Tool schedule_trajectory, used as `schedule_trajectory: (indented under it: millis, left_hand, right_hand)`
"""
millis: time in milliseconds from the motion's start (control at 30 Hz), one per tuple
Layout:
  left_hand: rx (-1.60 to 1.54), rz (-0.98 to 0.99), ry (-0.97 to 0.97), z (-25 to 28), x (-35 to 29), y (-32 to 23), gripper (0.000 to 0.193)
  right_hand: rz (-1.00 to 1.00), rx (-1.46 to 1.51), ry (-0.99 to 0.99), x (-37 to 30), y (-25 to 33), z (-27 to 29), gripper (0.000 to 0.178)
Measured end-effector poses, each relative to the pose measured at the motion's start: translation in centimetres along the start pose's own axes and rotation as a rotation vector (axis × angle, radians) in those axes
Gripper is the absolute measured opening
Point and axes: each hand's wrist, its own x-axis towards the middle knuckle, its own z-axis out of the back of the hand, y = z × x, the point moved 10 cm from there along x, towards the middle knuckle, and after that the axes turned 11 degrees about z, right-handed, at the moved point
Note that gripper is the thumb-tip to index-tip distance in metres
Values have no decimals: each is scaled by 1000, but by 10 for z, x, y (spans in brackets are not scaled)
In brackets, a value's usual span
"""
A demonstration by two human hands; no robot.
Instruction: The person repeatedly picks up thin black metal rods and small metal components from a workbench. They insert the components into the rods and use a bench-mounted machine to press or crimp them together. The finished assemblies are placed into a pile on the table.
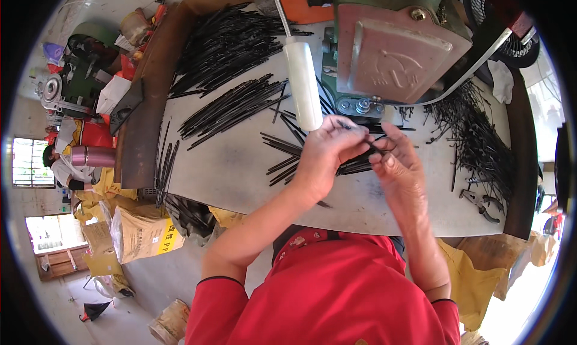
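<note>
My left hand [332, 150] and my right hand [401, 165] meet over the table [231, 171], just below the green machine. Both are closed, fingertips nearly touching, around a short thin black piece [374, 145]; its ends are mostly covered by fingers. Beneath and left of my hands, several thin black rods [282, 157] lie fanned out. A neat bundle of similar rods [231, 108] rests further left, with a much larger pile [225, 42] behind it. On the right spreads a tangled heap of thin black pieces [481, 129], with kinked ends.
The green machine [393, 60] with its reddish cover stands at the back centre. A white lamp [305, 84] hangs close to my left hand. Pliers [478, 204] lie at the right edge. Wooden boards [141, 129] border the table. Another person [69, 172] sits far left beyond sacks [144, 234].
</note>
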Motion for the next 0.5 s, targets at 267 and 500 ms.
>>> schedule_trajectory:
  millis: [267, 500]
  left_hand:
    - [1481, -977, -704, 29, -45, -110, 15]
    - [1557, -1029, -747, 59, -18, -120, 12]
  right_hand:
    - [158, -877, 193, -18, 56, 5, 26]
    - [789, -1535, 947, -83, 29, -56, 49]
